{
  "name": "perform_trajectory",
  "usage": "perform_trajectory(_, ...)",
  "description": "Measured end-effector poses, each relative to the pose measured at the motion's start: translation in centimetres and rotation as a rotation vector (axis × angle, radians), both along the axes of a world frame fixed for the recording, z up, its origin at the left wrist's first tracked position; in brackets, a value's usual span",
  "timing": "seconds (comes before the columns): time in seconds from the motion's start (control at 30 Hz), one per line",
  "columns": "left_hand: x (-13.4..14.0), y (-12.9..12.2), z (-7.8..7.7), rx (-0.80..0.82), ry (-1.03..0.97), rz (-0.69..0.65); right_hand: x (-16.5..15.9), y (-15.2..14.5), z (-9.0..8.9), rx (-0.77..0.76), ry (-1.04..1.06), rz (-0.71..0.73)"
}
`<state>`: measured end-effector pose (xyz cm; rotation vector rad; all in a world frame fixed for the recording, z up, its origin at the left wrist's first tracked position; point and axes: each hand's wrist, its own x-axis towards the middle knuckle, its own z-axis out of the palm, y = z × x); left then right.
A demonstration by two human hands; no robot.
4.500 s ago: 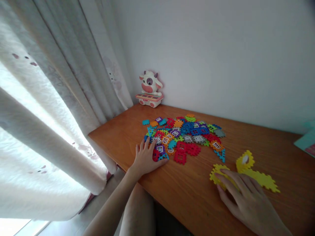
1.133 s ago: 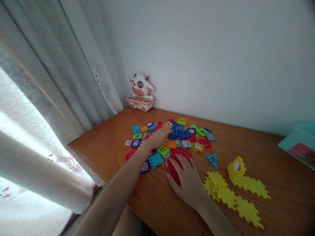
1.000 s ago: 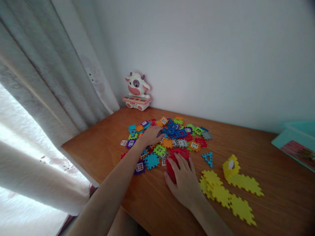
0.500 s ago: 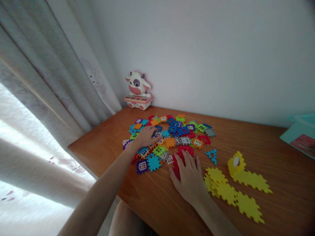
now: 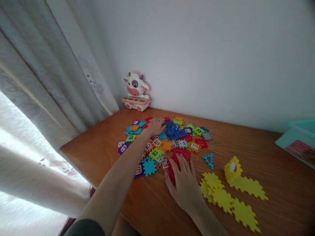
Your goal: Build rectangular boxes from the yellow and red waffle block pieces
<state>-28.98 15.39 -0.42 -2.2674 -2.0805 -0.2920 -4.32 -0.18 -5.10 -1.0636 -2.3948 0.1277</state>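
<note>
My left hand (image 5: pixel 156 127) reaches across the far part of a pile of notched plastic building tiles, fingers stretched out, palm down. Beside its thumb lie dark blue lattice tiles (image 5: pixel 174 129); what its fingertips touch is hidden. Nearer to me, my right hand (image 5: pixel 183 183) rests with spread fingers over red tiles (image 5: pixel 181 154) at the pile's front edge. White window inserts (image 5: pixel 165 164) and a light blue tile (image 5: pixel 149 166) lie to the left of it. Right of the hand are joined yellow tiles (image 5: pixel 222 198) and a blue triangle piece (image 5: pixel 209 160).
A cow-shaped toy keyboard (image 5: pixel 136 93) stands at the table's back left corner by the wall. Another yellow assembly, partly upright (image 5: pixel 232 169), sits to the right. A pale green container (image 5: pixel 299 139) is at the right edge. Curtains (image 5: pixel 49 98) hang along the left.
My left hand has moved forward and slightly right, deeper over the pile. My right hand stays on the red tiles. The whole view has shifted slightly.
</note>
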Motion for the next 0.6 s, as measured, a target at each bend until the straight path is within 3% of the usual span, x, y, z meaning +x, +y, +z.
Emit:
perform_trajectory(0.13,-2.1,0.2,-0.4,-0.07,0.03,0.116,0.0,0.0,0.1,-0.02,-0.017,-0.009)
perform_trajectory(0.37,-1.9,-1.6,-0.5,-0.103,0.114,0.032,-0.1,-0.1,0.3,-0.038,-0.015,-0.016)
perform_trajectory(0.6,-2.8,1.8,0.2,-0.117,0.138,0.24,-0.1,-0.1,0.3,-0.048,-0.007,-0.009)
